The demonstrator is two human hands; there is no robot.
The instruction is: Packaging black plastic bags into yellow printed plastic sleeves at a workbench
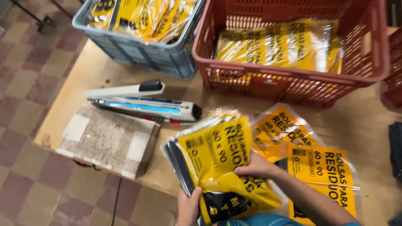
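Yellow plastic packets (pixel 217 161) form a stack held at the table's near edge: the left hand (pixel 188 207) grips its lower edge with fingers curled around it, and the right hand (pixel 256 166) lies on top, fingers closed on the uppermost packet, though how tightly is hard to tell. Just beside it, two more yellow packets (pixel 305 157) lie flat on the wooden table (pixel 104 69). Farther left sit a worn cardboard box (pixel 109 140) and a heat sealer (pixel 142 102). Beyond stand a grey crate (pixel 142 54) and a red crate (pixel 289 81), both holding packets.
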